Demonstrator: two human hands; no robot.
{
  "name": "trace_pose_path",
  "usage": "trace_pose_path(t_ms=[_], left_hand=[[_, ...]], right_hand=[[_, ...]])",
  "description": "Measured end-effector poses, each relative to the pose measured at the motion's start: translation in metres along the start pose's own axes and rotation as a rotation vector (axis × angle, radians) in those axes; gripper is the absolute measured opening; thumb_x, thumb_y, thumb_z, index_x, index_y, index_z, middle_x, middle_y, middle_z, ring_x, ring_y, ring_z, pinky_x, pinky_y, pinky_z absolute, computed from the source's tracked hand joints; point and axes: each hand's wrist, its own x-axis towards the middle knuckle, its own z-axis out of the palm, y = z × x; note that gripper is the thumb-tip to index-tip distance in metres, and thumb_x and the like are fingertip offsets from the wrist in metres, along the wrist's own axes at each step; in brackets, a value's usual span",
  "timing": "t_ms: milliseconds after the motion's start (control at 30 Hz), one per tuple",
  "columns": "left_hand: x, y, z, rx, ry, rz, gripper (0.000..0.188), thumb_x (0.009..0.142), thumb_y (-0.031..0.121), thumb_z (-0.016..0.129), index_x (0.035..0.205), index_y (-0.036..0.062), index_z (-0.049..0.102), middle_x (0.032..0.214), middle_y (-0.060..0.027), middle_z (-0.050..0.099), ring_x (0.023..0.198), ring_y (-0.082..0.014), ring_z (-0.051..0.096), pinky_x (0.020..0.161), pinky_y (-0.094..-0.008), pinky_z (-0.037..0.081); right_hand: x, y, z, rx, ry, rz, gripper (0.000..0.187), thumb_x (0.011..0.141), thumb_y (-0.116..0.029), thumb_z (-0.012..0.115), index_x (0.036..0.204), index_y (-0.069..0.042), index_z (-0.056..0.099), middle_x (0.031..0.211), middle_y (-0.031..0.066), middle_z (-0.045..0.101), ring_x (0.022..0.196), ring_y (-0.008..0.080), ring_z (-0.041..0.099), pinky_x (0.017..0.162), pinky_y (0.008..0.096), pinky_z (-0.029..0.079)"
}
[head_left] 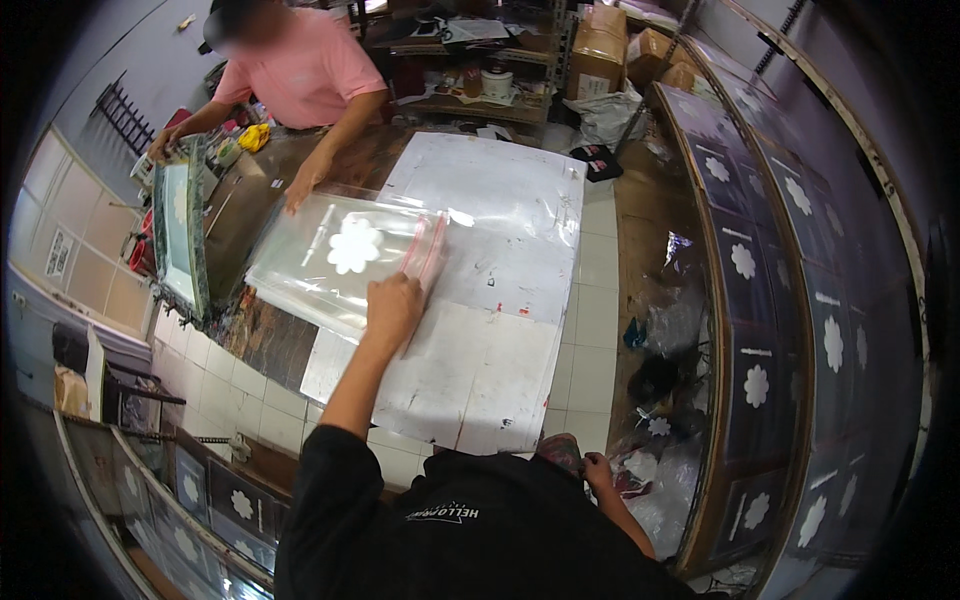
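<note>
A clear plastic bag (300,255) with a white flower print and pink lines along its right end lies over the white sheet and the dark table. My left hand (395,308) is closed on the bag near its right, near edge. Across the table, a co-worker in a pink shirt has one hand (300,190) on the bag's far left corner. The co-worker's other hand (163,145) holds the top of a framed printing screen (180,230) that stands tilted up. Low beside my body, my right hand (597,472) has its fingers curled; what they hold, if anything, I cannot make out.
A large white sheet (490,270) covers the right of the dark table (240,200). On the right stand long racks with flower-printed plastic sheets (743,262); similar racks (190,490) are at lower left. Cardboard boxes (598,50) and shelves stand behind. Crumpled plastic (670,325) lies at right.
</note>
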Motion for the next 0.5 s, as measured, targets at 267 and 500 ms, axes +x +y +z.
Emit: trace_pose_path(t_ms=[267,500], left_hand=[[-0.073,0.148,-0.007,-0.342,-0.146,0.326,0.015,0.088,0.017,0.063,0.098,0.0063,0.064,0.081,-0.0139,0.065,0.069,-0.0355,0.065,0.065,-0.0488,0.051],[-0.116,0.243,0.002,-0.441,-0.247,0.691,0.039,0.087,0.012,0.063,0.124,0.0022,0.059,0.082,-0.0128,0.067,0.066,-0.0343,0.067,0.058,-0.0441,0.054]], right_hand=[[-0.094,-0.205,-0.039,0.828,-0.218,-0.245,0.043,0.099,-0.017,0.060,0.138,-0.002,0.049,0.138,0.0151,0.054,0.120,0.0295,0.060,0.096,0.0406,0.051],[-0.141,-0.314,-0.073,0.781,-0.290,-0.446,0.037,0.100,-0.011,0.055,0.136,-0.003,0.053,0.139,0.0110,0.052,0.126,0.0213,0.056,0.097,0.0346,0.050]])
